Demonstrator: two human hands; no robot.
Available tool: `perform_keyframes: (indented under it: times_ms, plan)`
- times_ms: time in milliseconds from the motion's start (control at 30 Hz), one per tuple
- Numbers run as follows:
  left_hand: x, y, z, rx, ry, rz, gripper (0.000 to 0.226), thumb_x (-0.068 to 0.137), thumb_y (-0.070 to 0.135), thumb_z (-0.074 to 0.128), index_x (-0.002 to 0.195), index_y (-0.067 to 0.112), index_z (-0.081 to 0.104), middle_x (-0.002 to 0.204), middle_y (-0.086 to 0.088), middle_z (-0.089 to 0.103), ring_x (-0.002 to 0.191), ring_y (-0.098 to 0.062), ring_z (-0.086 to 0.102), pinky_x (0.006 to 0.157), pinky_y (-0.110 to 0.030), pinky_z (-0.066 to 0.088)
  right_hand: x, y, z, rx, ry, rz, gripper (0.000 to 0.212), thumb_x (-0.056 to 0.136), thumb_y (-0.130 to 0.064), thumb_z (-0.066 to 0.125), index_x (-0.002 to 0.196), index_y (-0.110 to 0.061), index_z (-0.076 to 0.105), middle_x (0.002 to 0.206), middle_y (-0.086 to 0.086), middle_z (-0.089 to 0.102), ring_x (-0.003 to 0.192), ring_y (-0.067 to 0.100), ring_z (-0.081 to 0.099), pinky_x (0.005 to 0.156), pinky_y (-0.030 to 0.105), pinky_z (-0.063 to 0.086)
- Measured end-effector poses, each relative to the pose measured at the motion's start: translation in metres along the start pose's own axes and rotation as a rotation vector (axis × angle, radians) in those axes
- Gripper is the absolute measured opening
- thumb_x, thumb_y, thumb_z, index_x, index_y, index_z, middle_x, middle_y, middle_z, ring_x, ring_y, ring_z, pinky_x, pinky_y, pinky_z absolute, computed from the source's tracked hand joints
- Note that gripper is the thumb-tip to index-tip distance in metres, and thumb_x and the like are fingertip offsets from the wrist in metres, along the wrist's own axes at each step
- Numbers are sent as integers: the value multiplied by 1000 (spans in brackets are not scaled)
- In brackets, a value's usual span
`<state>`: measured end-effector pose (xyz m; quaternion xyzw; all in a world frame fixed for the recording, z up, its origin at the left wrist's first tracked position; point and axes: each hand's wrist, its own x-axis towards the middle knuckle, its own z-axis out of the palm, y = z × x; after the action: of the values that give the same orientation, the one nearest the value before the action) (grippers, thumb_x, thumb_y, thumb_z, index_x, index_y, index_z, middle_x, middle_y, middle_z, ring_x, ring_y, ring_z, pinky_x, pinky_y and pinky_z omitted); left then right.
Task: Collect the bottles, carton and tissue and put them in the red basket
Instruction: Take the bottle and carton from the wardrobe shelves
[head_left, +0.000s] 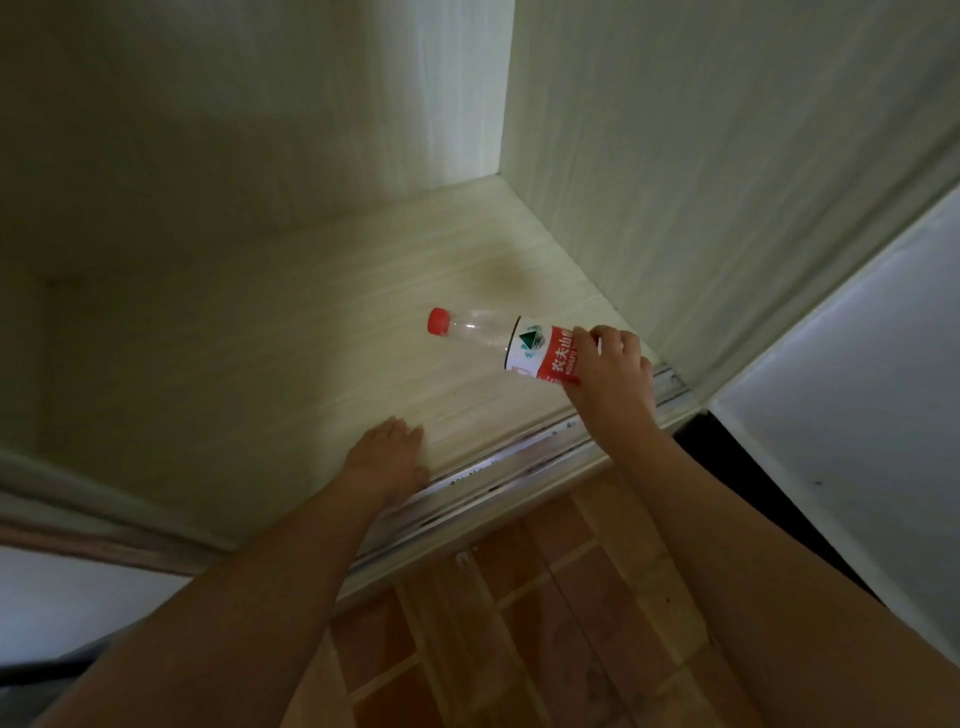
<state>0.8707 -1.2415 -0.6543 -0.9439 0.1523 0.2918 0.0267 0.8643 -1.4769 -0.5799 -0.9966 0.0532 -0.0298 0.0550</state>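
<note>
A clear plastic bottle (498, 340) with a red cap and a red-and-white label lies on its side on the pale wooden floor of an open cabinet (291, 374). My right hand (610, 369) grips the bottle's lower end, fingers curled round the label; the cap points left. My left hand (387, 457) rests flat on the cabinet floor near the front edge, fingers straight. The red basket, carton and tissue are out of view.
A metal sliding-door track (498, 467) runs along the cabinet's front edge. The cabinet's back wall and right side wall (727, 156) close in the corner. A brown stain (501, 280) marks the floor behind the bottle. Reddish tiled flooring (519, 623) lies below; a white panel (857, 415) stands at right.
</note>
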Motion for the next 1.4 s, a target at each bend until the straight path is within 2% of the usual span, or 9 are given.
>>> perform_keyframes:
  times_ms: [133, 267, 333, 467, 533, 733, 1033, 1200, 1400]
  plan:
    - [-22, 13, -38, 24, 135, 30, 59, 98, 35, 31, 149, 11, 12, 157, -14, 13, 146, -27, 12, 118, -38, 12, -12, 4, -40, 85, 3, 49, 55, 86, -24, 60, 133, -10, 35, 134, 15, 40, 125, 32, 33, 100, 46, 37]
    - [-59, 28, -95, 2, 264, 63, 52, 97, 31, 35, 143, 8, 27, 146, -15, 36, 137, -27, 31, 112, -35, 24, -26, 0, -98, 146, 13, 85, 62, 85, -33, 61, 135, -12, 32, 137, 13, 40, 128, 30, 34, 100, 46, 39]
    - [-80, 32, -123, -17, 308, 65, 52, 96, 30, 37, 142, 8, 29, 142, -14, 41, 131, -28, 36, 107, -35, 30, -33, -3, -129, 160, 30, 91, 63, 84, -36, 60, 135, -13, 31, 137, 12, 40, 127, 29, 35, 101, 47, 38]
    - [-145, 39, -200, -20, 390, 59, 53, 95, 30, 39, 143, 10, 29, 141, -13, 42, 129, -29, 39, 103, -36, 32, -53, -10, -223, 236, 83, 91, 65, 82, -37, 62, 135, -13, 34, 134, 11, 45, 123, 29, 40, 101, 47, 38]
    - [-165, 40, -225, -46, 427, 54, 53, 94, 30, 40, 143, 11, 30, 141, -12, 42, 128, -29, 39, 101, -36, 33, -61, -13, -250, 282, 83, 93, 66, 82, -37, 62, 136, -13, 33, 134, 11, 45, 123, 28, 40, 101, 46, 40]
    - [-291, 60, -354, -74, 574, 118, 52, 95, 31, 41, 143, 12, 32, 145, -11, 40, 132, -27, 38, 106, -35, 31, -102, -18, -407, 369, 97, 119, 65, 85, -38, 58, 138, -12, 31, 135, 11, 46, 124, 28, 40, 100, 41, 39]
    - [-460, 102, -509, -69, 772, 162, 51, 96, 36, 40, 141, 14, 34, 144, -8, 41, 131, -25, 39, 105, -36, 33, -157, -21, -604, 480, 172, 132, 63, 84, -40, 60, 135, -14, 34, 133, 9, 49, 120, 25, 46, 97, 38, 43]
    - [-522, 121, -562, -177, 911, 162, 49, 96, 37, 42, 139, 14, 39, 140, -8, 46, 127, -26, 43, 102, -35, 36, -176, -21, -667, 528, 228, 89, 63, 83, -42, 60, 134, -16, 35, 131, 7, 50, 119, 23, 47, 98, 37, 42]
    - [-561, 116, -595, -221, 1013, 137, 50, 95, 36, 44, 138, 11, 40, 138, -10, 48, 125, -26, 46, 102, -36, 37, -177, -20, -704, 555, 289, 50, 61, 82, -37, 63, 133, -14, 38, 128, 9, 52, 115, 24, 50, 96, 37, 43]
